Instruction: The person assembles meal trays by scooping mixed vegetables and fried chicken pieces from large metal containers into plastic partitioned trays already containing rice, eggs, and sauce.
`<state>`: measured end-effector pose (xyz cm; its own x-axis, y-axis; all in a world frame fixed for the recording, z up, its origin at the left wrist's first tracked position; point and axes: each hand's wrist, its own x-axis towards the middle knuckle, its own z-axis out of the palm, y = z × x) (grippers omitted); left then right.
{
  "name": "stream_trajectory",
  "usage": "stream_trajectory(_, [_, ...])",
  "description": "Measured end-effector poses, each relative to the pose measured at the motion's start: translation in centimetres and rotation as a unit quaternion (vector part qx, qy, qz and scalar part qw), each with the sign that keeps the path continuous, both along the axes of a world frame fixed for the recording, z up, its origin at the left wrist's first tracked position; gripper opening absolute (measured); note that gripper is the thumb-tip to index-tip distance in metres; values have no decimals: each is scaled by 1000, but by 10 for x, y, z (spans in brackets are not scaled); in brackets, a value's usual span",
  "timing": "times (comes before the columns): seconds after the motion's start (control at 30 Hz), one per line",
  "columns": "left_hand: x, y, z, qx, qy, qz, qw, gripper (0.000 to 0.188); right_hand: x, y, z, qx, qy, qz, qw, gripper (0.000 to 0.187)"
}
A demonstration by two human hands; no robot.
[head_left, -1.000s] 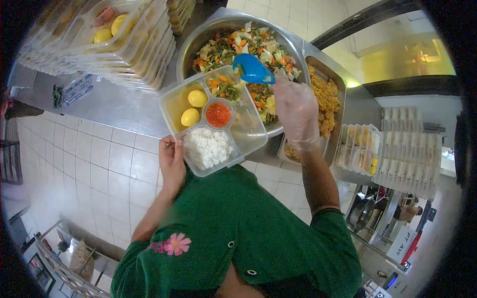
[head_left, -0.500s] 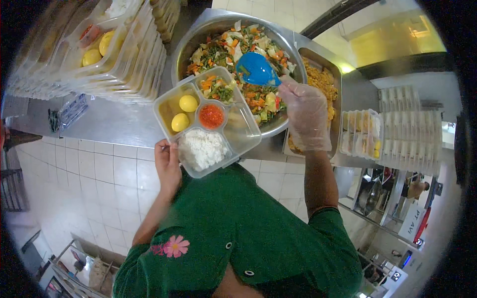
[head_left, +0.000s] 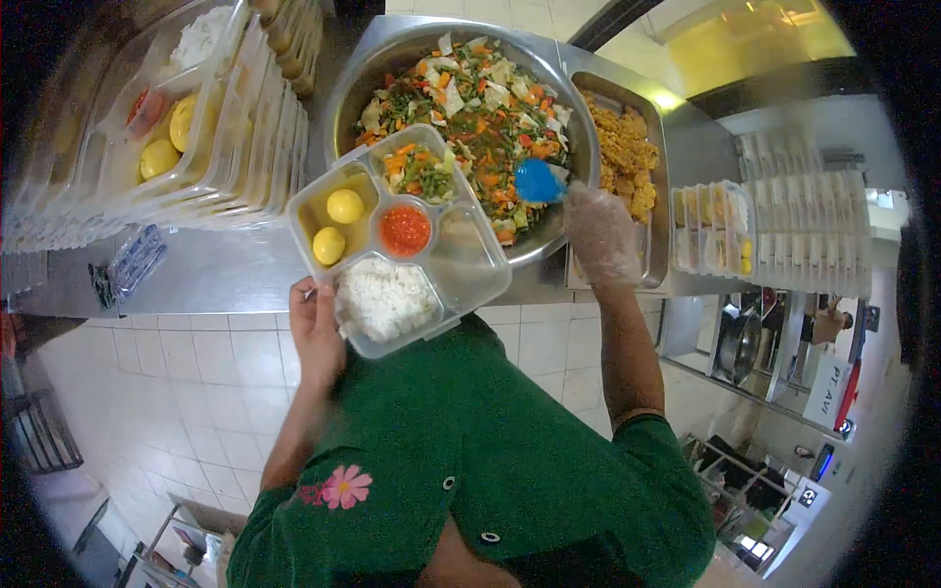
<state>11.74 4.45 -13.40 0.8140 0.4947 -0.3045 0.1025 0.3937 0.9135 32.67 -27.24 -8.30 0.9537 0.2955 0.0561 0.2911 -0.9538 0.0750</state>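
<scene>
My bare left hand grips the lower left corner of a clear plastic meal tray. Its compartments hold two yellow eggs in sauce, mixed vegetables, a heap of white rice and a round cup of red chili sauce; the right-hand one has no food in it. The tray overlaps the near rim of a wide steel bowl of chopped vegetables. In a clear plastic glove, my right hand is closed around a blue serving spoon, whose bowl rests at the vegetables' right side.
A steel pan of fried, breaded pieces stands right of the bowl. Tall stacks of filled trays rise at the left, and more stacked trays stand at the far right. A blue packet lies on the steel table.
My right hand has lowered the blue spoon toward the near right part of the bowl. The tray in my left hand has shifted slightly left.
</scene>
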Motion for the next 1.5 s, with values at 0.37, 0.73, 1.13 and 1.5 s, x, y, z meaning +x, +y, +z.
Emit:
stream_trajectory(0.37, [13, 11, 10, 14, -3, -46, 999, 18, 10, 36, -17, 298, 82, 211, 927, 26])
stream_trajectory(0.73, [17, 9, 3, 86, 25, -82, 993, 16, 8, 84, 29, 572, 304, 167, 743, 47])
stream_trajectory(1.13, [21, -15, 1, 73, 57, -56, 994, 16, 0, -35, 50, 498, 27, -97, 861, 32])
stream_trajectory(1.5, [62, -109, 16, 107, -13, 14, 994, 21, 25, -254, -152, 28, 141, -40, 989, 30])
